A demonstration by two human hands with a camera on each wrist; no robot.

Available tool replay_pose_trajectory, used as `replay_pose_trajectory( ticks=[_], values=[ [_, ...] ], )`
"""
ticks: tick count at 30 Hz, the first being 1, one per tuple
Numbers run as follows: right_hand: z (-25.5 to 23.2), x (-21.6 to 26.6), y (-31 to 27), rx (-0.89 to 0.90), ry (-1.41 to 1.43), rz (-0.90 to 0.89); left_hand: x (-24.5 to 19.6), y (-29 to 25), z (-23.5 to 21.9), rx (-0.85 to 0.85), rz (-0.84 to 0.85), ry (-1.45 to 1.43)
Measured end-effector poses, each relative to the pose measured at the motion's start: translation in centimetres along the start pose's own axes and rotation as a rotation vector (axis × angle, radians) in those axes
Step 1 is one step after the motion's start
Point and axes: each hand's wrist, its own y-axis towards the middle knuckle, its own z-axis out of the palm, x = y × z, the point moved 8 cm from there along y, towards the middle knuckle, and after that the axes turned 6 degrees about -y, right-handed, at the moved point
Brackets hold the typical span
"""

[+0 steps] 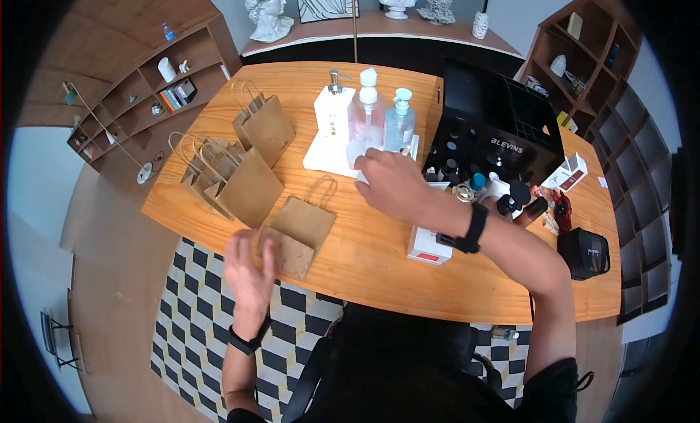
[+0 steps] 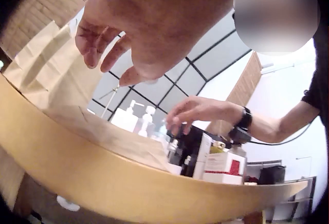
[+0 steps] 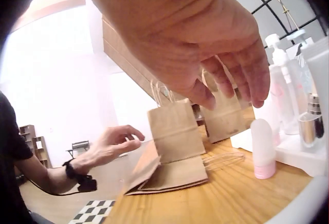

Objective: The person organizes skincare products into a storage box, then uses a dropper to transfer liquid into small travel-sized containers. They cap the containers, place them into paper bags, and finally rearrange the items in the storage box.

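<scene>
My right hand [image 1: 394, 184] hovers at the front of a white tray [image 1: 321, 157], its fingers loosely bent with nothing between them. Close below those fingers, in the right wrist view, a small whitish squeeze bottle [image 3: 263, 144] stands on its pink cap. On the tray are a white pump dispenser [image 1: 333, 113], a clear pinkish pump bottle [image 1: 367, 117] and a blue pump bottle [image 1: 399, 124]. My left hand [image 1: 249, 270] is held with spread, relaxed fingers by the table's front edge, beside a brown paper bag [image 1: 306, 222] lying flat with its bottom folded over.
Several upright paper bags [image 1: 251, 186] stand at the left of the table [image 1: 357, 266]. To the right are a black case [image 1: 496, 131], a crowd of cosmetic bottles [image 1: 510, 197], a white box [image 1: 426, 244] under my right forearm, and a black pouch [image 1: 583, 251].
</scene>
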Motion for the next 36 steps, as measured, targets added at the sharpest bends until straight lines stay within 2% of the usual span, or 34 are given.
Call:
replay_pose_trajectory(
  ticks=[1, 2, 4, 8, 11, 13, 15, 19, 21, 22, 23, 24, 25, 26, 28, 29, 31, 33, 35, 36],
  values=[
    [-1.0, 0.9, -0.7, -0.029, -0.013, -0.038, 2.1, 0.5, -0.3, -0.027, -0.088, 0.003],
    [-1.8, 1.6, -1.5, -0.03, -0.007, -0.049, 2.7, 1.2, -0.5, -0.032, -0.094, 0.012],
    [-3.7, 3.1, -3.1, -0.099, 0.124, -0.091, 5.0, 2.3, -1.0, -0.076, -0.276, -0.035],
    [-4.7, 4.9, -5.8, -0.076, 0.144, -0.143, 6.6, 3.6, -0.3, -0.072, -0.289, -0.015],
    [-5.2, 5.5, -7.3, -0.081, 0.158, -0.179, 8.1, 3.8, 1.1, -0.053, -0.337, -0.14],
    [-5.1, 5.6, -7.9, 0.027, 0.149, -0.173, 9.7, 3.7, 2.3, -0.034, -0.356, -0.217],
    [-5.0, 5.6, -8.1, 0.034, 0.156, -0.175, 11.8, 3.5, 3.8, 0.063, -0.413, -0.186],
    [-5.4, 5.3, -8.3, 0.02, 0.175, -0.173, 9.4, 4.1, 2.9, 0.011, -0.334, -0.221],
    [-6.1, 5.1, -8.3, -0.026, 0.202, -0.168, 5.4, 4.5, 0.2, -0.104, -0.182, -0.248],
    [-6.6, 5.1, -8.3, -0.068, 0.231, -0.166, 3.9, 4.5, -0.7, -0.104, -0.18, -0.251],
    [-6.8, 5.2, -8.2, -0.068, 0.228, -0.164, 1.6, 4.6, -1.8, -0.082, -0.079, -0.24],
    [-8.1, 5.4, -8.2, -0.181, 0.307, -0.191, -0.3, 4.4, -2.9, -0.059, 0.02, -0.23],
    [-9.2, 5.5, -8.3, -0.292, 0.385, -0.216, -1.0, 4.0, -3.2, 0.04, 0.01, -0.234],
    [-9.4, 5.6, -8.2, -0.287, 0.383, -0.211, -1.8, 3.4, -3.8, 0.045, 0.008, -0.239],
    [-10.5, 6.4, -8.7, -0.367, 0.512, -0.344, -4.3, 2.0, -3.9, 0.139, 0.113, -0.291],
    [-10.4, 6.5, -8.9, -0.36, 0.517, -0.342, -4.8, 1.1, -3.9, 0.188, 0.126, -0.302],
    [-9.9, 8.1, -9.5, -0.235, 0.605, -0.481, -6.0, -0.3, -4.0, 0.258, 0.134, -0.322],
    [-9.7, 8.3, -9.8, -0.161, 0.603, -0.483, -6.7, -1.7, -3.7, 0.357, 0.16, -0.339],
    [-9.7, 8.1, -10.1, -0.085, 0.595, -0.486, -6.6, -2.8, -3.0, 0.357, 0.148, -0.366],
    [-9.3, 7.7, -9.8, 0.006, 0.633, -0.429, -6.5, -3.2, -2.9, 0.35, 0.14, -0.388]
  ],
)
